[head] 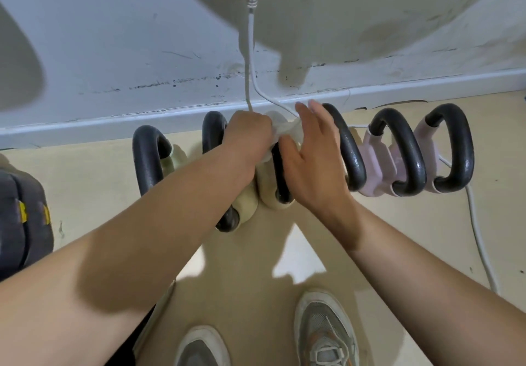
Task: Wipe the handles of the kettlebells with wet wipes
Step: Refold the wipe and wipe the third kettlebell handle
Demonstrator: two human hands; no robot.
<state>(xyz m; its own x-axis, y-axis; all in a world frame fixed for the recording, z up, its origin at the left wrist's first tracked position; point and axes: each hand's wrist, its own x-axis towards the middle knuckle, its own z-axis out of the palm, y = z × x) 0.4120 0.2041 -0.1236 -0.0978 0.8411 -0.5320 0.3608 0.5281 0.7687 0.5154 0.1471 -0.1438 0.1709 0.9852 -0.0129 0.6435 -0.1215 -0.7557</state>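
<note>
Your left hand (247,135): fingers clamped on one wet wipe (280,125), held against the third handle (280,176) from the left. Your right hand (310,163): fingers straight, apart, just beside. Kettlebells (398,152) on the floor (398,237): six, three cream, three pink.

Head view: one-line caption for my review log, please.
Left hand grips a wet wipe on a black kettlebell handle; right hand open close alongside.

A scuffed grey-white wall (113,38) meets a pale baseboard (85,126) above the beige floor (412,223). A white cable (250,52) hangs down the wall; a dark bag (20,217) sits at left.
</note>
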